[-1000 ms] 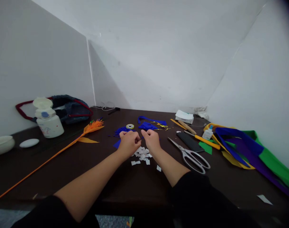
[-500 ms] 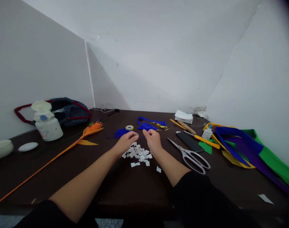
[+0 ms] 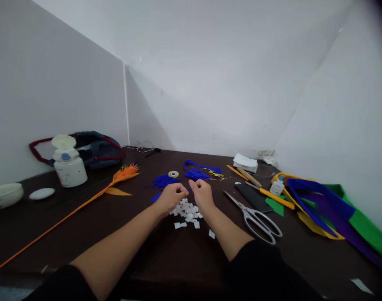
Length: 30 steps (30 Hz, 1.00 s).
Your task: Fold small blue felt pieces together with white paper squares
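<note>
My left hand [image 3: 171, 198] and my right hand [image 3: 201, 194] are close together at the middle of the dark table, thumbs and fingers pinched. What they pinch, if anything, is too small to make out. A blue piece [image 3: 155, 197] shows just beside my left hand; whether it is held or lies on the table I cannot tell. Under and between the hands lies a pile of small white paper squares [image 3: 188, 211]. Beyond them are a heap of thin blue snippets [image 3: 164, 181], a round spool [image 3: 173, 174] and a blue scrap [image 3: 197, 174].
Scissors [image 3: 256, 219], a black flat case [image 3: 253, 197], a yellow-handled cutter [image 3: 275, 198] and a glue bottle [image 3: 276, 186] lie to the right, near coloured sheets [image 3: 330, 209]. At left are an orange paper flower [image 3: 123, 175], a white bottle [image 3: 70, 170] and a bowl [image 3: 6, 195].
The view has shifted slightly, so the table items sit lower and to the right. My hands have come a little closer together, and the blue piece beside my left hand now shows.
</note>
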{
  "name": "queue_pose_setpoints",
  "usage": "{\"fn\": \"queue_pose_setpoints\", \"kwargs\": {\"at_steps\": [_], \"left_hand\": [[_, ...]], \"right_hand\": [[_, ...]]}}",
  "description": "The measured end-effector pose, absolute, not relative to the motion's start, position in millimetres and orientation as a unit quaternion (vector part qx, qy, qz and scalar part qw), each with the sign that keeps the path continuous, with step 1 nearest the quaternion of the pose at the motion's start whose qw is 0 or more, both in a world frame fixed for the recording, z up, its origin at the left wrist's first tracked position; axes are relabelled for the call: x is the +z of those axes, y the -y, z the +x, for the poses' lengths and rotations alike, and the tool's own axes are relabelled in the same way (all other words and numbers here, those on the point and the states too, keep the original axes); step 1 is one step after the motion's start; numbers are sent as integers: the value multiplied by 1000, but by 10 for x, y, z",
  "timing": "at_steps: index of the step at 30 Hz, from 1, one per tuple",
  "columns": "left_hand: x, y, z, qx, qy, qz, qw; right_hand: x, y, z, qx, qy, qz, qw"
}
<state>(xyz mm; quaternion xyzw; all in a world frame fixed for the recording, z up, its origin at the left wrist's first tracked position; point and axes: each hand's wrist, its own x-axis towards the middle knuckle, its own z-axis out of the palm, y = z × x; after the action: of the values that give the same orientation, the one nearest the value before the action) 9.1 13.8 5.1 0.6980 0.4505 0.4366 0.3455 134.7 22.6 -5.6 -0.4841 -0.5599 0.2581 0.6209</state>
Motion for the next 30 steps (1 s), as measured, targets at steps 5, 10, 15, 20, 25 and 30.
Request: {"fn": "queue_pose_setpoints", "kwargs": {"at_steps": [5, 10, 15, 20, 25, 30], "left_hand": [[1, -249, -7, 387, -475, 725, 314], [38, -490, -451, 370, -614, 678, 162], [-45, -728, -861, 271, -713, 641, 82], [-97, -825, -1017, 268, -722, 637, 28], [-100, -775, -1087, 171, -678, 712, 60], [-117, -729, -1032, 131, -661, 732, 100]], "right_hand": [[-98, -261, 1378, 284, 545, -494, 616], [-106, -349, 1524, 273, 508, -515, 634], [-152, -440, 1603, 289, 539, -526, 591], [-216, -482, 1663, 262, 640, -530, 490], [-205, -501, 1786, 161, 730, -539, 389], [-183, -513, 1917, 103, 746, -556, 351]]}}
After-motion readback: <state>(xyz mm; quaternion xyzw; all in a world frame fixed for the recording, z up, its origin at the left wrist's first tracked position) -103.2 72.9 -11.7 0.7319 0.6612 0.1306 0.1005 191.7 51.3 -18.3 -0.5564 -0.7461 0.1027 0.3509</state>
